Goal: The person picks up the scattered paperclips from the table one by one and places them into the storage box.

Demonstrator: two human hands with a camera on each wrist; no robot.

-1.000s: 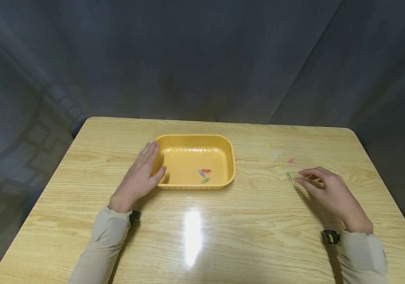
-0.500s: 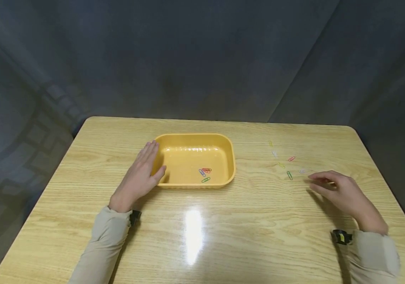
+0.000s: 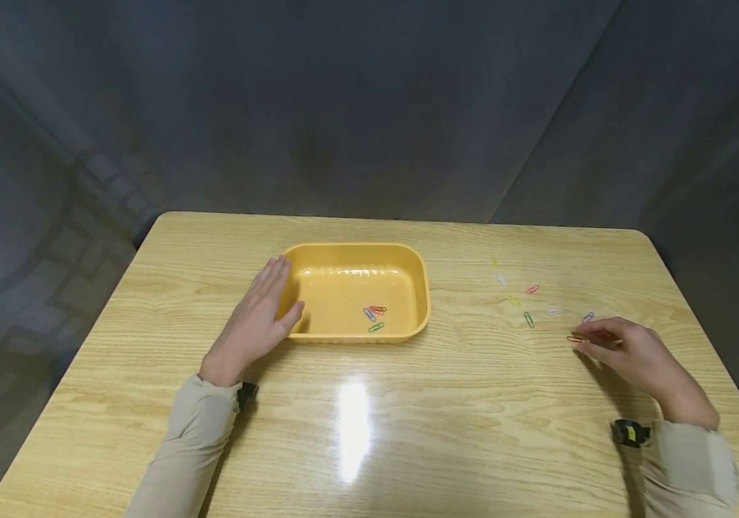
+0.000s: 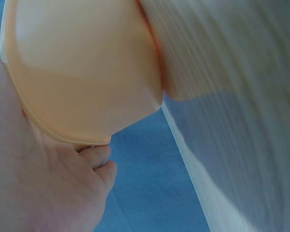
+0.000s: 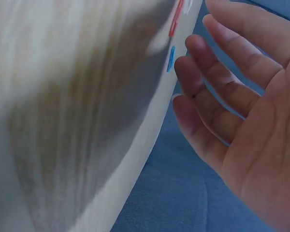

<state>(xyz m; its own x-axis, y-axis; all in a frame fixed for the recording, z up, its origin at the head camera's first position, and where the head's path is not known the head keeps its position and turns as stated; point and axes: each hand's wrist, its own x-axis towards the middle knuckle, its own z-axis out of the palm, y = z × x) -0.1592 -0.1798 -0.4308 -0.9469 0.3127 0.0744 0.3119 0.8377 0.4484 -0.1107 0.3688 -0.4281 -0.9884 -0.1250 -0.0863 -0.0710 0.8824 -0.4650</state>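
Observation:
My left hand [image 3: 246, 324] rests with extended fingers on the left end of a yellow plastic tray [image 3: 357, 338]. In the left wrist view, the palm lies along the tray's rim [image 4: 63, 140]. A few paper clips lie inside the tray, among them a green one [image 3: 375, 327] and a blue one [image 3: 369, 314]. At the right, my right hand [image 3: 635, 356] hovers low over the table, fingers loosely bent and apart. Its thumb and index fingertips are right at a red paper clip [image 3: 575, 339]. Just behind the fingers lies a blue paper clip [image 3: 588, 316], also visible in the right wrist view.
Several more paper clips lie scattered right of the tray: green [image 3: 528, 319], white [image 3: 553, 311], pink [image 3: 532, 289] and yellow [image 3: 514, 301]. The wooden table [image 3: 460, 432] has dark curtains [image 3: 369, 108] behind it.
My right hand has moved to the right, uncovering a white paper clip, then the red and blue ones. The left hand and the tray have stayed in place.

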